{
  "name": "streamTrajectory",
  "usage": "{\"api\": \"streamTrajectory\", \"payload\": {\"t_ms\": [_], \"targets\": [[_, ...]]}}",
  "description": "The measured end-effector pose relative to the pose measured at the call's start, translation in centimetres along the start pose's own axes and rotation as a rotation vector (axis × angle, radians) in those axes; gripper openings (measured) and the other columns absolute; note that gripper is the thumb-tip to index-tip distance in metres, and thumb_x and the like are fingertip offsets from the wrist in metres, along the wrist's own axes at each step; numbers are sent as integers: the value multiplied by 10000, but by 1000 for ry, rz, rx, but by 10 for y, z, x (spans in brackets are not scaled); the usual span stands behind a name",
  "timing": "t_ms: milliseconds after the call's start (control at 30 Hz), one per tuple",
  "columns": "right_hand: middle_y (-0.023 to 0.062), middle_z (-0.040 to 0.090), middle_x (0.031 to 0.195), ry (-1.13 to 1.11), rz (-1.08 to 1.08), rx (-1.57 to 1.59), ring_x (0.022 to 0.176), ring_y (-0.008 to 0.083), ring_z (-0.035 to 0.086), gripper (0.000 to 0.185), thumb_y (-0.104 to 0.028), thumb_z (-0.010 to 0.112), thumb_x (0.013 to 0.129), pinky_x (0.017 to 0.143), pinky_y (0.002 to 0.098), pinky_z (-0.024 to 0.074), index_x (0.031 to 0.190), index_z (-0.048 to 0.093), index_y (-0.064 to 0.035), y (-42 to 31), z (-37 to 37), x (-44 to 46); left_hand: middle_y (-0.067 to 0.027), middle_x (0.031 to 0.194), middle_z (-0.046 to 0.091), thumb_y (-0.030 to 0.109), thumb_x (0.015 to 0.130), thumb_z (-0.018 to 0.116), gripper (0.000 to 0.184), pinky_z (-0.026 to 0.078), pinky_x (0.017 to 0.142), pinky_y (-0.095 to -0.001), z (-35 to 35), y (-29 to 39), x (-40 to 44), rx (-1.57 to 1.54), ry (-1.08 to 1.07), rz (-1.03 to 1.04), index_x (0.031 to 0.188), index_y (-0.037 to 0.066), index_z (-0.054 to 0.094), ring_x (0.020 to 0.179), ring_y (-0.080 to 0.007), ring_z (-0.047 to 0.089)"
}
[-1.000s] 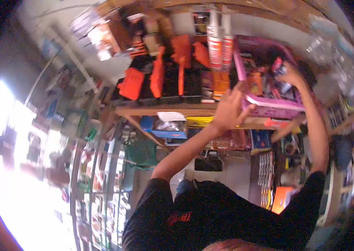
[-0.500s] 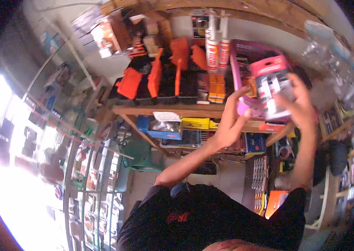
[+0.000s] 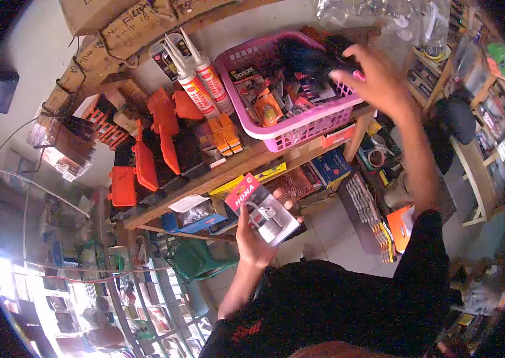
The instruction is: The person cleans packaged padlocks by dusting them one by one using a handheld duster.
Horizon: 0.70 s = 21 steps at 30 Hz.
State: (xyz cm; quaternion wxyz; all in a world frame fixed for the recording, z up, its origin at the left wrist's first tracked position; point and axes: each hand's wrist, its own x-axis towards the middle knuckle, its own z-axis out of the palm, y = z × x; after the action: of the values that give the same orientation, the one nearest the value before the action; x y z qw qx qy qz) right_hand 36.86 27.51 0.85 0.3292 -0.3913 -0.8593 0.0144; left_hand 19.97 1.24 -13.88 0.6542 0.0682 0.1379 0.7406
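My left hand (image 3: 257,241) holds a blister pack (image 3: 264,210) with a red "HONA" header, gripped between thumb and fingers in front of the shelf. Behind clear plastic, the pack shows a metallic item. My right hand (image 3: 367,82) is at the right rim of the pink basket (image 3: 294,132), its fingers curled around the edge of something dark (image 3: 309,59); what exactly they touch is unclear. Packaged goods fill the basket, among them an orange-and-black pack (image 3: 269,107).
Two white-and-red sealant tubes (image 3: 197,92) stand left of the basket. Orange cases (image 3: 145,164) are further left on the wooden shelf (image 3: 187,190). Below are a blue box (image 3: 201,219), a green chair (image 3: 195,259) and an orange box (image 3: 400,227).
The pack came out of the basket in my right hand and is now in my left hand, lower down. My right hand has moved back to the basket. The view has shifted and turned.
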Motion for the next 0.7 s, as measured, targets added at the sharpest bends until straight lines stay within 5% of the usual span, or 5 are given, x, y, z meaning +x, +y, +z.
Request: {"api": "streamTrajectory", "payload": {"t_ms": [67,333,467,633,700], "targets": [[180,586,925,-23,-33,-210,880,298,572,451,-398,626,753,740,348,436,986,517,-28,47,10,17,-139,1208,471,473,884,332,498,369,874,-579,-8,3,-6,-22,14,4,1244,135,396,1066,-328,485],[141,614,836,-377,4,35,754,227,591,291,-276,606,779,670,341,459,873,585,-1,104,39,20,-173,1196,472,502,864,355,553,350,882,-593,-33,27,-25,-30,73,18,1250,108,398,1066,-355,475],[101,598,786,-146,-23,191,655,177,564,221,-200,567,818,631,299,458,906,580,2,58,23,-40,-179,1209,460,529,854,350,602,340,891,-596,-49,55,-33,-41,69,-22,1266,92,376,1083,-359,463],[57,556,699,-58,697,897,555,144,542,242,-161,554,780,501,251,447,982,530,-30,-58,23,-162,-170,1194,468,625,812,330,709,347,897,-584,-70,100,-44,-68,41,-73,1275,89,357,1080,-344,467],[62,529,636,-241,783,1165,510,166,544,402,-126,599,654,465,263,458,1028,485,-32,-56,72,-235,-168,1189,472,660,790,323,751,357,893,-575,-80,117,-52,-61,34,-89,1277,89,354,1075,-340,472]]}}
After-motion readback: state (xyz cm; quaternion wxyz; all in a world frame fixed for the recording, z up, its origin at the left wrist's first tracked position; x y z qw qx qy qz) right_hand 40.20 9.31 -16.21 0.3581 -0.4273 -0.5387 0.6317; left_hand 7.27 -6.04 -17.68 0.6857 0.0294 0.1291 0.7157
